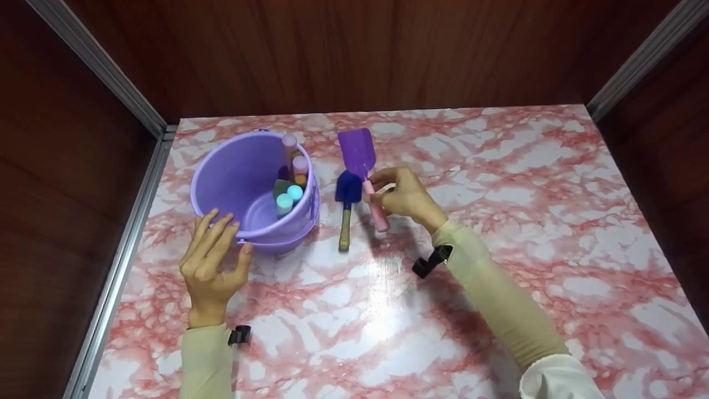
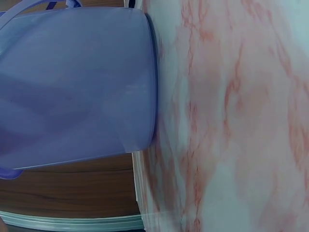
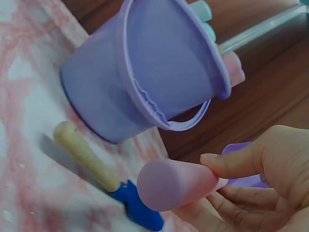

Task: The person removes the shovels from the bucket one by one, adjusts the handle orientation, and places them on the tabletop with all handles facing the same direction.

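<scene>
A purple toy shovel with a pink handle is pinched between the thumb and fingers of my right hand, blade pointing away from me. Under it on the table lies a blue toy shovel with a wooden handle. To the left stands a purple bucket, which also fills much of the left wrist view. My left hand is at its near rim, the fingers extended over the edge and the thumb outside. Several tools with pink, teal and yellowish handle ends lean inside the bucket.
The table has a red and white marbled top. Dark wooden panels rise behind it and at both sides, with metal rails along the corners. The bucket's handle hangs down on its outside.
</scene>
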`<state>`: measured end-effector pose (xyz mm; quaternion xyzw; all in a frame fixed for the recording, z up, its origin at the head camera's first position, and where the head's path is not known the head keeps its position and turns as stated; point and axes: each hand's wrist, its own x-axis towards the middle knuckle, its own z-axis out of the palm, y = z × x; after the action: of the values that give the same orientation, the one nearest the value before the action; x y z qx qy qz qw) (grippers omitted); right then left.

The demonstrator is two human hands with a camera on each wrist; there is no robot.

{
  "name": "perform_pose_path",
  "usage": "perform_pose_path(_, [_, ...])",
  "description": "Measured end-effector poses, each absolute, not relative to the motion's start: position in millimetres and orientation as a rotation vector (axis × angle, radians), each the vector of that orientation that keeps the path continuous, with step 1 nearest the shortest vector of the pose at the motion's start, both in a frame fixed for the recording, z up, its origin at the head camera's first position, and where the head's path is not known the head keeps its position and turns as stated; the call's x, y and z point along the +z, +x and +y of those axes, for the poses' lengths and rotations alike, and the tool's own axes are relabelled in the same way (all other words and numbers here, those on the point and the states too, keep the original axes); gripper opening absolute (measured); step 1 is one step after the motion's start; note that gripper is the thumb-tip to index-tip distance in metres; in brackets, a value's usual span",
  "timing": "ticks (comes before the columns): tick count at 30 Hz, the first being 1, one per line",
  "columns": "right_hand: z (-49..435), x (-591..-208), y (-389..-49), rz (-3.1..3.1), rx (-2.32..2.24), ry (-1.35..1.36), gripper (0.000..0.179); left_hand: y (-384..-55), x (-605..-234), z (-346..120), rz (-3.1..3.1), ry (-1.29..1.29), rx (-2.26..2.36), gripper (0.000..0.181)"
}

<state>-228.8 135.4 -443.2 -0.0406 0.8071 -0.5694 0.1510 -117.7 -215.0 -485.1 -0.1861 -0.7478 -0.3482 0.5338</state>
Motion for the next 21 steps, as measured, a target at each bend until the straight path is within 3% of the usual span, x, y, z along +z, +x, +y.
perform_pose_path(21, [148.1,-494.7,-231.2,2.179,-1.649,0.272,0.044,-120.5,-490.5,-218.7,-1.784,-0.449,-0.822,0.039])
